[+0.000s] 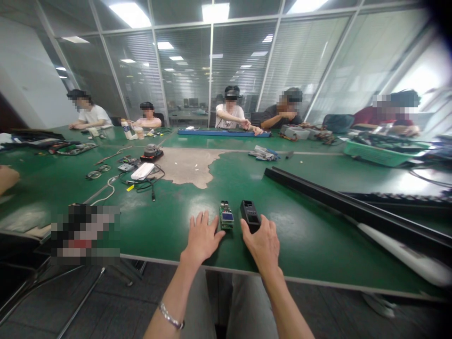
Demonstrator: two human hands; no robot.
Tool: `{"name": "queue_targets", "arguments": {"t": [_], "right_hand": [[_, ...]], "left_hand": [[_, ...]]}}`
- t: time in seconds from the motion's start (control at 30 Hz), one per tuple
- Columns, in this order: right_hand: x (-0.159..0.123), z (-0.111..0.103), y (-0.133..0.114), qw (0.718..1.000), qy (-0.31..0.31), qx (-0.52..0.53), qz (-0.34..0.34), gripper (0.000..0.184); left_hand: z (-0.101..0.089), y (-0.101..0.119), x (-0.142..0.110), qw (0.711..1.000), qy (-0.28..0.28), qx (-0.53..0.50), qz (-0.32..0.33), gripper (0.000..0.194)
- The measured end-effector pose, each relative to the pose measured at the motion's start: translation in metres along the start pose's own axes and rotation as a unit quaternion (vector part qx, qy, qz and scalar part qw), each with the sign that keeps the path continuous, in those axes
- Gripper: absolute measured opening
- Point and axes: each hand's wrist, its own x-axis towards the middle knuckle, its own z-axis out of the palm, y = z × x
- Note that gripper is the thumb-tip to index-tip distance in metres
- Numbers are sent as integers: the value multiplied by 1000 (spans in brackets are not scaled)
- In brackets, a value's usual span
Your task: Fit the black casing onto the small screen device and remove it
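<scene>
Nearest us, the table edge (158,260) passes beneath our forearms (174,289). Just past it, our left hand (202,239) rests with fingers spread apart, its thumb close beside the green circuit board (227,219). Our right hand (264,242) is clasped around the near end of the black case (249,211). A strip of green tabletop (296,230) separates board and case, widening ahead of both hands toward the worn patch (183,165). Rightward of our right hand, a long black rail (318,192) slants across; ahead-left of our left hand lies a white device (142,171). Farthest ahead, we see a blue bar (212,132).
</scene>
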Motion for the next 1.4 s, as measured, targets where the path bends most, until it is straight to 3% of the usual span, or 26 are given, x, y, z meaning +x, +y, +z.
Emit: {"name": "queue_targets", "arguments": {"t": [0.27,0.6,1.07,1.4], "right_hand": [[0,-1,0,1000,-1,16,9,62],[-1,-2,4,999,1,42,9,47],[1,-4,7,990,34,132,-19,44],[11,-25,-28,974,63,204,-72,40]], "left_hand": [[5,8,2,999,40,-10,-29,56],[8,8,-1,998,54,-16,-18,48],[7,9,-3,998,62,1,-10,46],[10,9,-2,997,72,2,-10,40]]}}
